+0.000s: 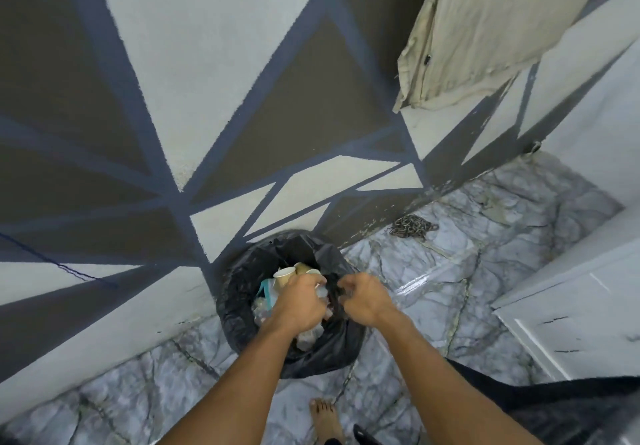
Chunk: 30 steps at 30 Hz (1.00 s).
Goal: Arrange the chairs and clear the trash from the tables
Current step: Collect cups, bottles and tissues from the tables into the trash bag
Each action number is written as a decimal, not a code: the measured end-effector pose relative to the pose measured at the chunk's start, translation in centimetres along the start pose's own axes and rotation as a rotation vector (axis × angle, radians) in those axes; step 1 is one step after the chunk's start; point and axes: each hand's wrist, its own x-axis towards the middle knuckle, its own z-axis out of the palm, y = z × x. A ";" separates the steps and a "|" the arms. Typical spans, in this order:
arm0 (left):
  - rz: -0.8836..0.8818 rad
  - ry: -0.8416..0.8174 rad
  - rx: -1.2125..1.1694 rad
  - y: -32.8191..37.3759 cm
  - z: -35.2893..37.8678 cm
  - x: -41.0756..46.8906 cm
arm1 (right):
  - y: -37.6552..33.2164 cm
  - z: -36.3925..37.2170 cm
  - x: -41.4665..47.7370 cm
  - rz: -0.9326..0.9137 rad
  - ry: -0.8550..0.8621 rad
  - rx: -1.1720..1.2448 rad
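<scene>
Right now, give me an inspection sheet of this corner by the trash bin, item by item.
Surface: marble-pattern floor, glossy.
Job's things: bin with black bag against the wall, holding paper cups and clear plastic waste.
Clutter: chain pile on the floor by the wall.
Grippers: left hand over the bin, closed on clear plastic; right hand pinching the bag's rim.
Cables: thin blue line on the wall at left, unclear.
Surroundings: geometric painted wall, beige cloth hanging, white door, bare foot.
</scene>
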 end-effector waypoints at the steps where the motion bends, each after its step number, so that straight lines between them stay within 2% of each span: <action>1: 0.048 0.003 0.000 1.2 0.0 -1.1 | 0.1 -0.7 -1.6 -0.009 0.035 -0.008; 9: 0.441 0.017 0.063 11.7 1.9 -11.1 | 2.5 -5.8 -16.5 -0.002 0.372 -0.002; 14: 0.623 -0.115 0.149 17.8 6.9 -15.8 | 8.7 -8.1 -26.7 0.165 0.574 0.043; 21: 0.928 -0.320 0.191 28.6 18.5 -26.0 | 20.8 -9.3 -42.8 0.443 0.851 0.190; 26: 1.118 -0.559 0.277 33.6 29.5 -35.4 | 29.7 -6.4 -54.0 0.607 1.020 0.323; 30: 1.212 -0.705 0.279 37.0 37.9 -43.1 | 36.4 -4.2 -61.7 0.708 1.092 0.389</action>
